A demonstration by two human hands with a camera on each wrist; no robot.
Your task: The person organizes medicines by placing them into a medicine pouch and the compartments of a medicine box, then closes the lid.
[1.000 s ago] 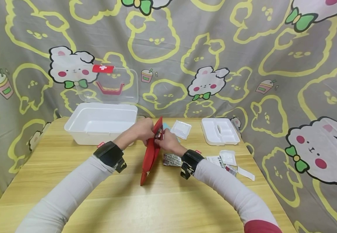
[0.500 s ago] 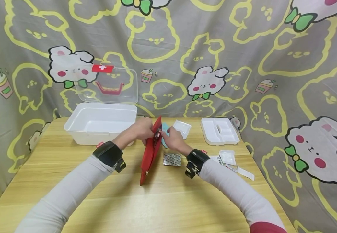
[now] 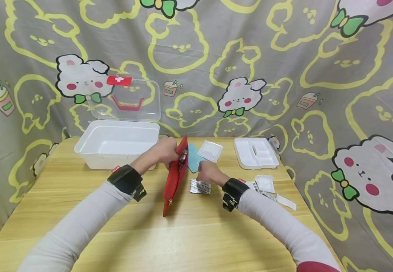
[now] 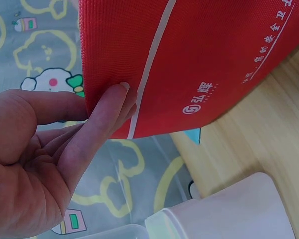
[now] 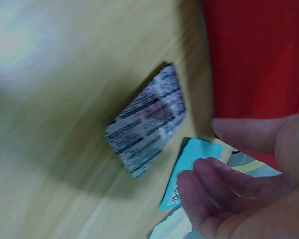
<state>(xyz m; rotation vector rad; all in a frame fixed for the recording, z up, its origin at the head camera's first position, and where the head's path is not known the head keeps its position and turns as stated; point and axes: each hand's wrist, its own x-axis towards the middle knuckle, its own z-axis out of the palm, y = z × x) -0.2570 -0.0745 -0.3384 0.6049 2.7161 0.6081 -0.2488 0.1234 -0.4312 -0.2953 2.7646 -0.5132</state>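
A red zippered pouch (image 3: 172, 185) stands on edge, its mouth parted with small items inside too dark to name. My left hand (image 3: 167, 151) pinches its upper edge between thumb and fingers, as the left wrist view shows with the pouch's printed face (image 4: 164, 64). My right hand (image 3: 211, 173) hovers to the right of the pouch, above a silver foil pack (image 3: 200, 187) with printed text, perhaps a blister pack. In the right wrist view its fingers (image 5: 192, 191) are loosely bent, apart from the thumb, holding nothing. A light blue packet (image 3: 192, 160) lies behind it.
An open white box (image 3: 98, 160) with a raised clear lid (image 3: 149, 94) stands at the back left. A white compartment tray (image 3: 242, 153) lies back right. A white square packet (image 3: 211, 151) sits behind my right hand; small packets (image 3: 264, 184) and a white strip (image 3: 286, 202) lie farther right.
My right hand has come out of the pouch's mouth and moved right and toward me, to above the foil pack, uncovering the light blue packet. The left hand and pouch have stayed nearly still.
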